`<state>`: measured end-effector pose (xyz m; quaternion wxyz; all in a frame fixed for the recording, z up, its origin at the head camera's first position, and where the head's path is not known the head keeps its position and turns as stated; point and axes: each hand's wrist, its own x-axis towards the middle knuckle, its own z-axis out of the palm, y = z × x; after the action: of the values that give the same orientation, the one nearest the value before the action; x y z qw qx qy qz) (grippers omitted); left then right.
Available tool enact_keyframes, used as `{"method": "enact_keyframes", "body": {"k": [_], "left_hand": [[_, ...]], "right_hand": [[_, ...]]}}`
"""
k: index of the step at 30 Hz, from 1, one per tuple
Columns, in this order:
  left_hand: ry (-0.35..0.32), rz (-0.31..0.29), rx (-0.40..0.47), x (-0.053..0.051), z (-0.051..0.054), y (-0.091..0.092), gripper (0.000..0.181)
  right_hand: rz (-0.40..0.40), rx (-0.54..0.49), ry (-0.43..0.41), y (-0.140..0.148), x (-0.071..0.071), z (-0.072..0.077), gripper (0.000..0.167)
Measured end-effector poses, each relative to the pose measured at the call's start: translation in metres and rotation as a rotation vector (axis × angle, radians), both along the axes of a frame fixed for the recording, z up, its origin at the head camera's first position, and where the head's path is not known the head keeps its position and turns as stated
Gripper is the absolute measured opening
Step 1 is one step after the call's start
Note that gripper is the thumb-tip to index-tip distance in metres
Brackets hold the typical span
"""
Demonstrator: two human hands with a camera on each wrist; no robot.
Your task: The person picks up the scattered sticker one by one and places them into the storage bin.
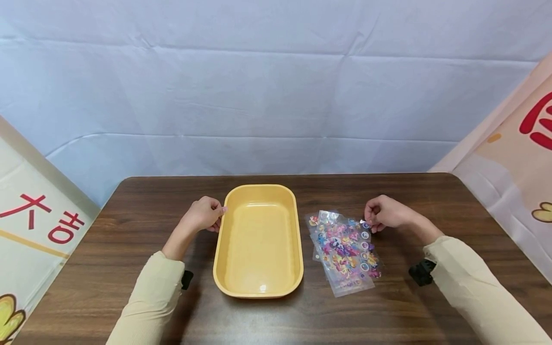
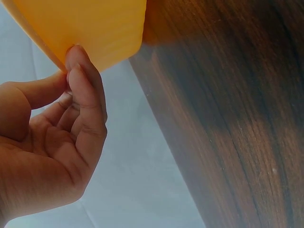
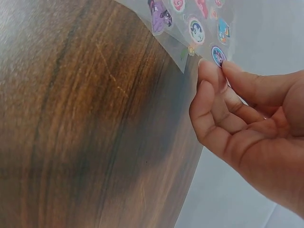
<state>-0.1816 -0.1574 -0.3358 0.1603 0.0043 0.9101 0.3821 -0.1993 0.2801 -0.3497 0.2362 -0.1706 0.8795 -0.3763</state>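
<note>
The wrist views cut off the yellow tray (image 2: pixel 107 33) and sticker sheets (image 3: pixel 197 31).

My left forearm (image 1: pixel 144 292) and right forearm (image 1: pixel 478 287) slant forward and inward, ending well apart. My left hand (image 1: pixel 206 214) pinches between thumb (image 2: pixel 45 91) and fingers (image 2: pixel 85 90); my right hand (image 1: pixel 385 212) pinches likewise, thumb against index finger (image 3: pixel 209 72), the others bent toward the palm.

Soft light leaves glare in the yellow tray (image 1: pixel 260 244).
</note>
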Motion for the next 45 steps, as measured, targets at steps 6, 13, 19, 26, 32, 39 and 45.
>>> {"method": "enact_keyframes", "body": {"k": [6, 13, 19, 26, 32, 39, 45], "left_hand": [[0.005, -0.006, -0.009, 0.0, 0.002, 0.0, 0.028], [0.011, -0.005, -0.012, 0.0, 0.003, 0.0, 0.028], [0.011, -0.008, -0.01, 0.0, 0.003, 0.0, 0.028], [0.011, -0.002, -0.011, 0.001, 0.003, 0.0, 0.028], [0.014, -0.002, -0.005, 0.002, 0.003, 0.0, 0.028], [0.012, -0.004, -0.008, 0.003, 0.004, 0.001, 0.028], [0.011, -0.002, -0.01, 0.003, 0.005, 0.001, 0.028]], "right_hand": [[-0.026, -0.01, -0.009, 0.001, 0.0, 0.003, 0.012], [-0.057, -0.034, -0.018, 0.002, 0.001, 0.007, 0.013], [-0.067, -0.046, -0.021, 0.003, 0.001, 0.009, 0.014], [-0.08, -0.048, -0.025, 0.004, 0.0, 0.012, 0.017], [-0.085, -0.065, -0.032, 0.005, 0.001, 0.015, 0.015], [-0.099, -0.088, -0.031, 0.005, 0.002, 0.022, 0.012], [-0.11, -0.092, -0.043, 0.006, 0.002, 0.026, 0.012]]}}
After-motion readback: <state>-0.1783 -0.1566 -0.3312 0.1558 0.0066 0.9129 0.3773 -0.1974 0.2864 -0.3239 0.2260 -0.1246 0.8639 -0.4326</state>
